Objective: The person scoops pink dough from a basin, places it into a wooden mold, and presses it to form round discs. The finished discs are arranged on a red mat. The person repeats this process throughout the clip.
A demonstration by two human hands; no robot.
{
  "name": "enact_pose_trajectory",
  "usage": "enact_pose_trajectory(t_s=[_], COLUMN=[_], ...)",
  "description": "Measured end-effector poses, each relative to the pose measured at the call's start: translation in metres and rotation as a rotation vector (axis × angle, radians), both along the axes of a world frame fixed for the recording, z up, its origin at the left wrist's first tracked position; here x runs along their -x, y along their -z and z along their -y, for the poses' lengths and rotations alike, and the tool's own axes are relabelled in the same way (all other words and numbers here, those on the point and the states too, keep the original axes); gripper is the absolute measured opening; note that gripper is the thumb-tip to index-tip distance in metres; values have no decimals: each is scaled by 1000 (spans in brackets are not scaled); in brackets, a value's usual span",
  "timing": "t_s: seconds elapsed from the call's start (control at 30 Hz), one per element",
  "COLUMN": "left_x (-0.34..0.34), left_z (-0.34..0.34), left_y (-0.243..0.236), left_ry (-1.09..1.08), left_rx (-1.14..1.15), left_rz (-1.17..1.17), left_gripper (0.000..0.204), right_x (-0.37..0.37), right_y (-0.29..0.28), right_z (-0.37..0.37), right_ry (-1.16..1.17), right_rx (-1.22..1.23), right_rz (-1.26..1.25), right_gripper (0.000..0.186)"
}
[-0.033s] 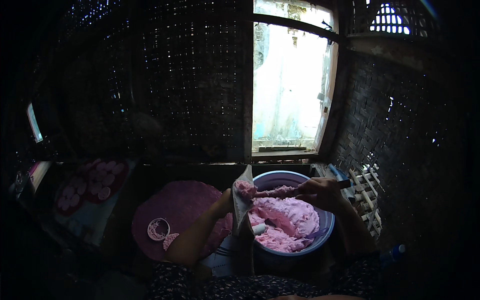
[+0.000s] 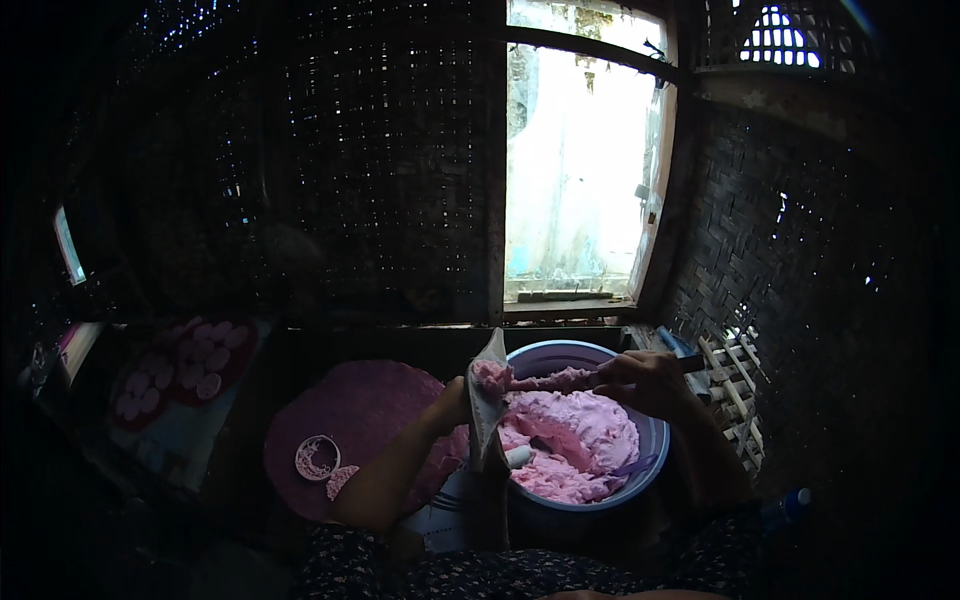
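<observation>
My left hand (image 2: 455, 402) is closed on a whitish cloth bag (image 2: 486, 405), shaped like a cone and held up beside the basin. A lump of pink dough (image 2: 490, 377) sits at the bag's mouth. My right hand (image 2: 648, 382) grips the dark handle of a long, flat stirring stick (image 2: 550, 383). The stick lies nearly level above the basin, smeared with dough, its far end at the lump in the bag. Under it, a round bluish basin (image 2: 655, 470) holds a big mass of pink dough (image 2: 590, 430). A small white cylinder (image 2: 518, 457) lies against that dough.
Left of the basin lies a round pinkish sheet (image 2: 340, 400) with a white ring-shaped container (image 2: 318, 458) of pink bits. Farther left are red plates (image 2: 205, 360) with pale pink discs. A blue-capped bottle (image 2: 790, 503) stands at right. A bright window (image 2: 580, 180) opens ahead.
My right hand has shifted very slightly. The bag, the stick and the dough look nearly the same.
</observation>
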State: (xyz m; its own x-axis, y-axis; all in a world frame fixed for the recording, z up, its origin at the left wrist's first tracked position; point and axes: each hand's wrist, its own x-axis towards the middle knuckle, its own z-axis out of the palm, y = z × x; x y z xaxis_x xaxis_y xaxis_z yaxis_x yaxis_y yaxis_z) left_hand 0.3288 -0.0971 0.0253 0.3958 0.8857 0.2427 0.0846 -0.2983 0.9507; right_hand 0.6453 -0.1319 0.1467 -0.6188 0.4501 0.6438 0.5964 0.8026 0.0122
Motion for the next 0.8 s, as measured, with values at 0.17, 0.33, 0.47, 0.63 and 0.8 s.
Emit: enact_pose_trajectory(t_s=[0.17, 0.33, 0.47, 0.63, 0.8], left_x=[-18, -38, -35, -4, 9], left_z=[10, 22, 18, 3, 2], left_y=[-11, -17, -11, 5, 7], left_ry=[-307, -353, -301, -72, -145], left_rx=[-396, -385, -177, -133, -143], left_rz=[-649, -755, -609, -354, 123], left_gripper=[35, 34, 33, 36, 31], right_x=[9, 38, 73, 64, 37], right_y=[-38, -44, -24, -22, -15], right_z=[-2, 5, 20, 34, 19], right_ry=[47, 105, 40, -74, 134], right_rx=[51, 79, -323, -807, -285], right_rz=[240, 474, 534, 471, -231], right_gripper=[29, 33, 21, 13, 19])
